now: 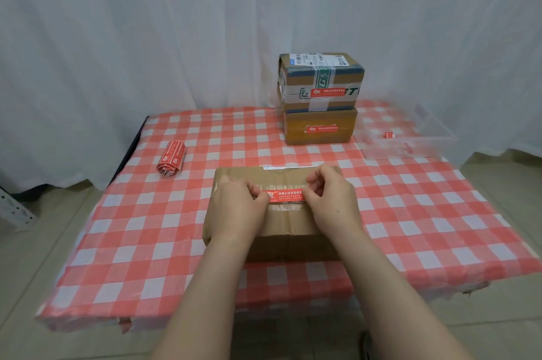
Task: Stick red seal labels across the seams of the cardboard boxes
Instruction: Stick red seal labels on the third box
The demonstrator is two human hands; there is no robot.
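I see left hand [234, 198] and right hand [331, 195] pinching the label [286, 196] over the box [281, 230] seam; uneven pressing risks creases

Three boxes [281, 180] [346, 78] [319, 141], one label roll [171, 161], one tray [440, 141].

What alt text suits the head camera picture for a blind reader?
The left hand and right hand pinch the ends of a red seal label on a cardboard box on a checked tablecloth. Behind, two stacked boxes already carry labels; a label roll lies left.
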